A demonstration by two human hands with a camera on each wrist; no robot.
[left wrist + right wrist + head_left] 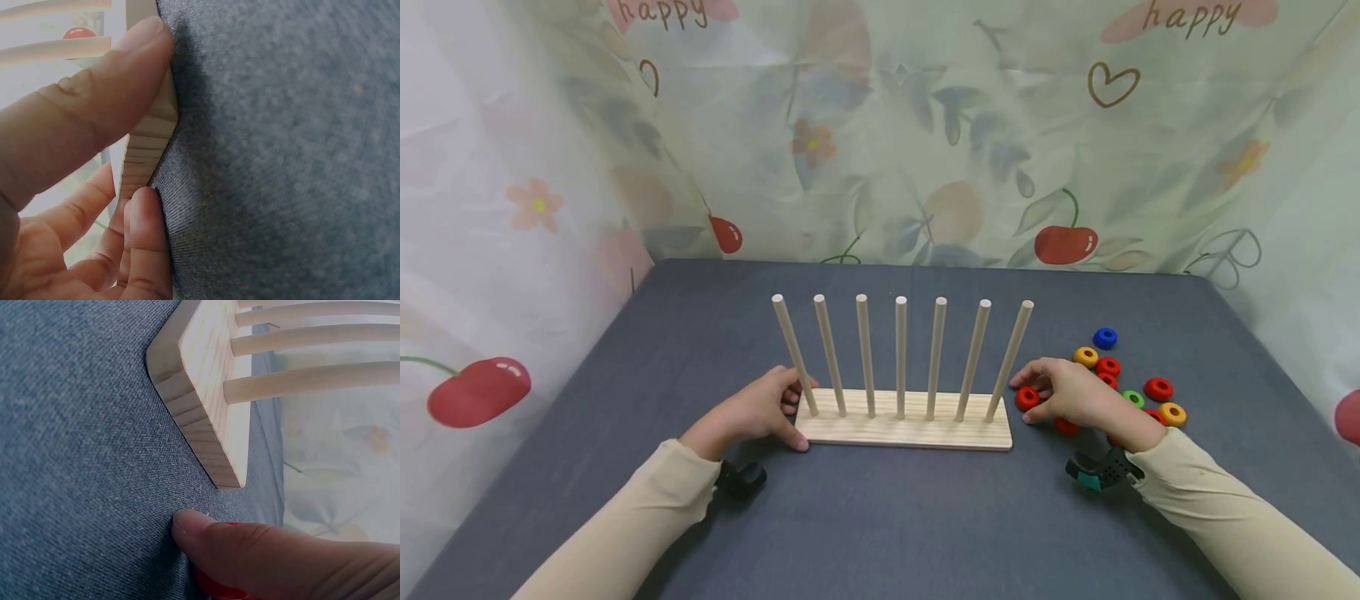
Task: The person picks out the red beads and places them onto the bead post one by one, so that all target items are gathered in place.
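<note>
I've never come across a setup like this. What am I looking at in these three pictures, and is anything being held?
No robot here: just a person's bare left hand and right hand. The wide picture comes from a camera worn on the head, looking forward and down; the two close-ups come from wrist cameras, each watching its own hand's work. On the dark cloth stands a wooden base carrying a row of seven pegs. Loose rings in red, yellow, green and blue lie to the right. The left hand grips the base's left end. The right hand pinches a red ring just off the base's right end.
</note>
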